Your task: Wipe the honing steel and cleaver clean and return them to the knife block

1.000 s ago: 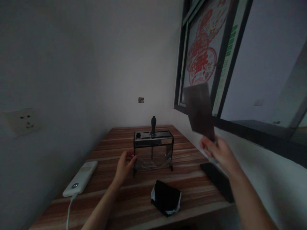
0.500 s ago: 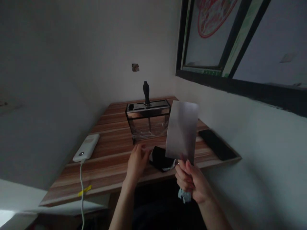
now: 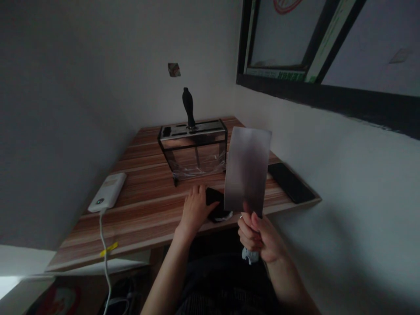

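Note:
Upright in my right hand (image 3: pixel 255 239) is a cleaver (image 3: pixel 247 170) with a broad grey metal blade. My fingers wrap its handle, which they hide. A pale blue, crumpled bit (image 3: pixel 250 255) pokes out below that fist; I cannot tell what it is. My left hand (image 3: pixel 197 208) lies at the left side of a small, black, cloth-like item (image 3: pixel 215 204) with a whitish edge near the front of the table. Its fingers are stretched forward and the thumb reaches over the black item. The blade covers part of the view behind it.
A clear-sided knife holder (image 3: pixel 197 158) stands farther back, with a black handle (image 3: pixel 188 106) rising from its top. On the right of the wooden table (image 3: pixel 141 192) lies a black phone (image 3: pixel 290 181). A white power bank (image 3: pixel 108 192) with a cable (image 3: pixel 104 245) is on the left.
My left hand has moved right onto the black item, its thumb now over it. The cleaver stays upright in my right hand. The camera view has tilted down slightly.

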`<move>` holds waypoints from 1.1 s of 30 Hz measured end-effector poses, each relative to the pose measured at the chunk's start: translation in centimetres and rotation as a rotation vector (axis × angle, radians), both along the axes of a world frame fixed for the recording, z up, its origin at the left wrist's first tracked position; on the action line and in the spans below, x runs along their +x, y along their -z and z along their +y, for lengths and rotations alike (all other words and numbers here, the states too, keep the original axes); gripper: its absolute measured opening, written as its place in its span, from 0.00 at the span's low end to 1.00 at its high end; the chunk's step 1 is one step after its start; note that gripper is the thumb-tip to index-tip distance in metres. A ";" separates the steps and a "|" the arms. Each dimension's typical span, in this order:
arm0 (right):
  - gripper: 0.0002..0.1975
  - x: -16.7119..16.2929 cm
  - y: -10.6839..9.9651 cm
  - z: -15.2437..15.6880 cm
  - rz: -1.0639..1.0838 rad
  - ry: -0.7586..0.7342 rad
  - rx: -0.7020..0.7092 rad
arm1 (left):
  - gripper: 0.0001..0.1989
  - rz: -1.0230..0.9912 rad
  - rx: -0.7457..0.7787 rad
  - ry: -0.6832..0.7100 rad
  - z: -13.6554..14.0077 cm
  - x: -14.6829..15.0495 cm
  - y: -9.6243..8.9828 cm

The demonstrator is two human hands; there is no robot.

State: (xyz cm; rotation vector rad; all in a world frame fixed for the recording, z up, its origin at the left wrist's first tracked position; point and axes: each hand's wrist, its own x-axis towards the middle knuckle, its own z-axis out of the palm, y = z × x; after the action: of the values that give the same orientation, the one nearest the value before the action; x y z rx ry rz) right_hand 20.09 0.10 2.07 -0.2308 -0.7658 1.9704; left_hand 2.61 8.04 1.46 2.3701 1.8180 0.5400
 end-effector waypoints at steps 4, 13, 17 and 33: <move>0.24 0.3 0.1 0.2 -0.012 0.027 -0.038 | 0.21 -0.155 0.147 0.274 -0.9 -0.8 -0.4; 0.21 0.6 0.1 0.3 -0.016 0.069 -0.054 | 0.38 -0.030 0.052 0.531 -2.4 -2.2 2.1; 0.22 0.5 0.1 0.1 -0.020 0.061 -0.063 | 0.35 0.033 0.024 0.428 -3.8 -2.9 2.0; 0.22 0.2 0.0 -0.1 -0.087 0.090 -0.120 | 0.20 0.006 -0.113 0.206 0.6 -2.9 0.6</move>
State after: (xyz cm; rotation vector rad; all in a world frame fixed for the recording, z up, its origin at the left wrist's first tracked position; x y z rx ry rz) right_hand 20.26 0.00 2.10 -0.4180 -0.6818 1.9330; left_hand -0.26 8.61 0.84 2.4448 1.5376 0.3964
